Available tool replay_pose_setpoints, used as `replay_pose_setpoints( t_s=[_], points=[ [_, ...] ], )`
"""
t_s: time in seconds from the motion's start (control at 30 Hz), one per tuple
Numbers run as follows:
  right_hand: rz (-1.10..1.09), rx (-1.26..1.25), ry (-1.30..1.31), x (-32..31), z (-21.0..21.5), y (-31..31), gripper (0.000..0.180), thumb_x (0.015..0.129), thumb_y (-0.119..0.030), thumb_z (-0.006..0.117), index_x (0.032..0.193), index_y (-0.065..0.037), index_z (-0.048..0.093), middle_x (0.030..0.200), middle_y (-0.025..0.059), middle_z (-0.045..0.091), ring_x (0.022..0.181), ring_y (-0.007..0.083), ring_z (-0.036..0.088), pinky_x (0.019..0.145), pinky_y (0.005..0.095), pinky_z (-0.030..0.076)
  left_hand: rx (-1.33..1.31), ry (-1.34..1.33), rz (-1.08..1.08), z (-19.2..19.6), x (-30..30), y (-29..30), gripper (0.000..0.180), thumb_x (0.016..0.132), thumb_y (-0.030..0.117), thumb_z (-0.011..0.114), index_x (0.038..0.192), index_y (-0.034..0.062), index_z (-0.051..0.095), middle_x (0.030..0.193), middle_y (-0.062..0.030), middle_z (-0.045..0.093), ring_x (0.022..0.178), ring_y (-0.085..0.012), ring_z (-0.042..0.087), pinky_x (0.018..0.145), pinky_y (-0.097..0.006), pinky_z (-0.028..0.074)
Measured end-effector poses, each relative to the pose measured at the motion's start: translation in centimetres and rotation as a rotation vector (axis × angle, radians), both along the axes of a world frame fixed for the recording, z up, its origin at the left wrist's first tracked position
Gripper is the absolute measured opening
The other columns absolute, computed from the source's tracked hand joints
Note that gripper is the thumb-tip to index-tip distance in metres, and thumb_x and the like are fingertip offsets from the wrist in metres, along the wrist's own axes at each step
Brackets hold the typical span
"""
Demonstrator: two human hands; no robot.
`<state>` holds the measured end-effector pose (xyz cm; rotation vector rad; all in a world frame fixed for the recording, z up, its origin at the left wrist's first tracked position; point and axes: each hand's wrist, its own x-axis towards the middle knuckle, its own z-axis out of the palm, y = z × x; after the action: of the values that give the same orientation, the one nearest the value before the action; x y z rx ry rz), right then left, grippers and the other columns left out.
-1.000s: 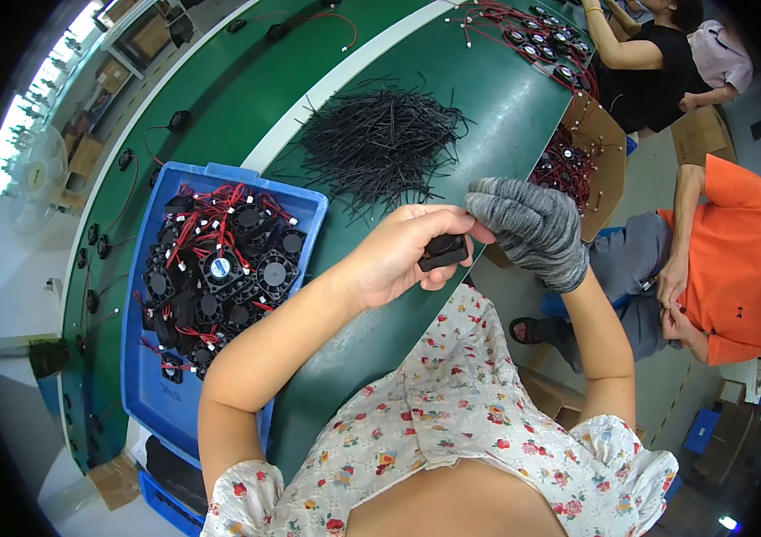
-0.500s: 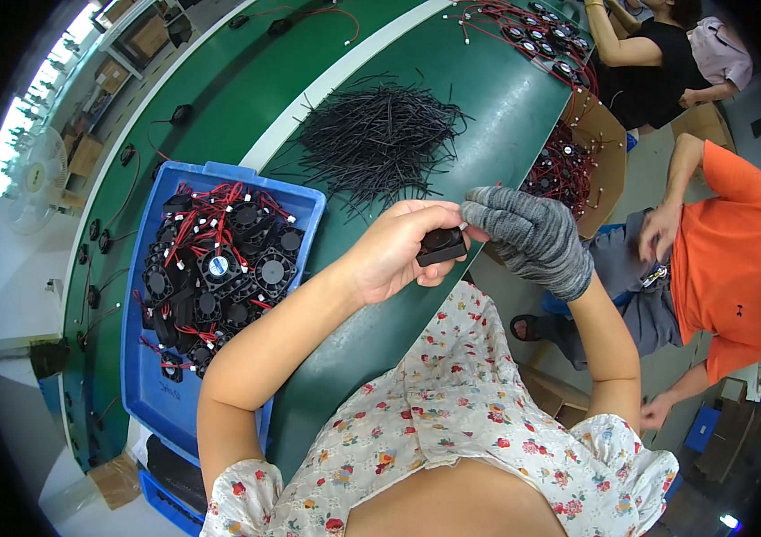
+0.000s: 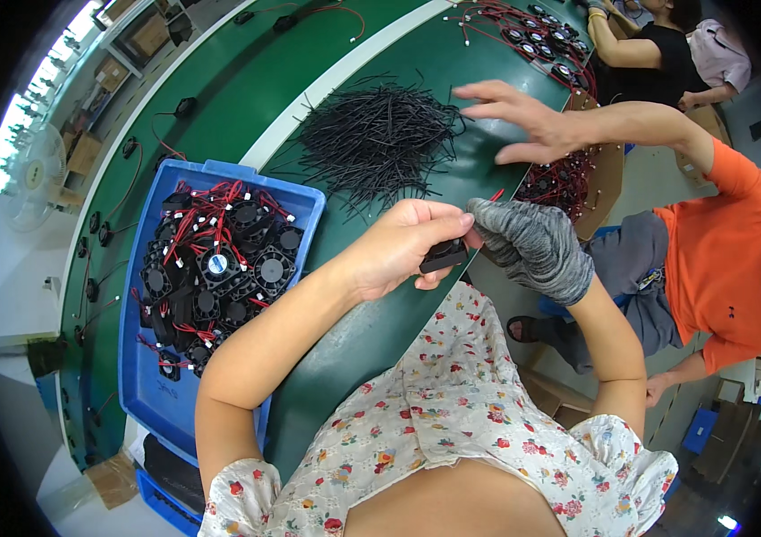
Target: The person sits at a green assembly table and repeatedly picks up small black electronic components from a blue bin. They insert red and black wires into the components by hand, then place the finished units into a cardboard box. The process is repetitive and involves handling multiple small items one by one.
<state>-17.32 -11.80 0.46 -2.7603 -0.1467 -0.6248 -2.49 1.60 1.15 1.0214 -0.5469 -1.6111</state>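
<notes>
A co-worker's hand (image 3: 537, 125) has crossed the desk's (image 3: 344, 349) right edge; your left fingers (image 3: 441, 215) grip the likely light, stiff fan (image 3: 443, 259), best held by its frame, right fingers (image 3: 504, 228) pinching red wire (image 3: 497, 194).

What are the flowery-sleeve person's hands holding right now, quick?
Left hand: closed, holding a small black fan.
Right hand: gloved, curled closed; what it holds can't be told.

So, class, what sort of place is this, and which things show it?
Probably an assembly workshop: a blue bin packed with small wired fans, and a heap of thin black strips on a green worktable.
</notes>
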Motion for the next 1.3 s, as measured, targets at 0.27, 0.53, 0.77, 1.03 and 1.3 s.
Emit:
replay_pose_setpoints(
  t_s=[0.27, 0.53, 0.77, 1.03, 1.3],
  points=[
    [-0.109, -0.171, 0.045, -0.7, 1.7, -1.5, 0.043, 0.064, -0.005, 0.065, 0.105, -0.006, 0.054, 0.098, 0.0096, 0.059, 0.085, 0.0272, 0.058, 0.074, 0.0355, 0.048, -0.042, -0.046, -0.013, -0.4, -0.1, 0.0, 0.022, 0.086, 0.02, 0.048, 0.071, 0.005, 0.054, 0.056, 0.0008, 0.047, 0.04, -0.0061, 0.042, 0.035, -0.019, 0.029],
    [-0.401, 1.032, -0.128, -0.1, 1.2, -1.6, 0.023, 0.086, -0.025, 0.051, 0.093, -0.003, 0.056, 0.069, 0.0023, 0.055, 0.06, 0.0131, 0.053, 0.055, 0.0263, 0.045, -0.191, -0.327, 0.074, -0.3, -0.9, 0.2, 0.02, 0.086, 0.017, 0.049, 0.072, 0.0035, 0.055, 0.059, 0.0005, 0.05, 0.044, -0.0052, 0.045, 0.04, -0.019, 0.035],
    [-0.264, 0.856, 0.082, 0.8, 1.5, -0.6, 0.031, 0.084, -0.029, 0.048, 0.072, -0.001, 0.055, 0.054, 0.0064, 0.045, 0.05, 0.0161, 0.041, 0.05, 0.0288, 0.037, -0.309, -0.52, 0.03, -0.3, -1.1, 0.4, 0.018, 0.086, 0.013, 0.048, 0.074, 0.0017, 0.055, 0.06, 0.0021, 0.049, 0.048, -0.0022, 0.045, 0.044, -0.017, 0.038],
    [-0.221, 0.747, 0.139, 0.5, 1.7, -0.5, 0.025, 0.086, -0.022, 0.047, 0.083, -0.001, 0.059, 0.063, 0.0127, 0.054, 0.054, 0.0272, 0.05, 0.052, 0.032, 0.04, -0.391, -0.544, 0.007, -0.5, -1.2, 0.3, 0.018, 0.086, 0.013, 0.048, 0.073, 0.0019, 0.055, 0.06, 0.0023, 0.049, 0.05, -0.0022, 0.045, 0.044, -0.018, 0.037],
    [-0.121, 0.622, 0.027, -0.1, 1.6, -0.8, 0.024, 0.085, -0.021, 0.048, 0.088, -0.002, 0.062, 0.071, 0.012, 0.061, 0.063, 0.0246, 0.059, 0.059, 0.0291, 0.046, -0.345, -0.357, -0.129, -0.5, -0.9, 0.1, 0.019, 0.088, 0.013, 0.045, 0.075, 0.0024, 0.054, 0.065, 0.0011, 0.051, 0.056, -0.0038, 0.047, 0.051, -0.02, 0.039]
  ],
)
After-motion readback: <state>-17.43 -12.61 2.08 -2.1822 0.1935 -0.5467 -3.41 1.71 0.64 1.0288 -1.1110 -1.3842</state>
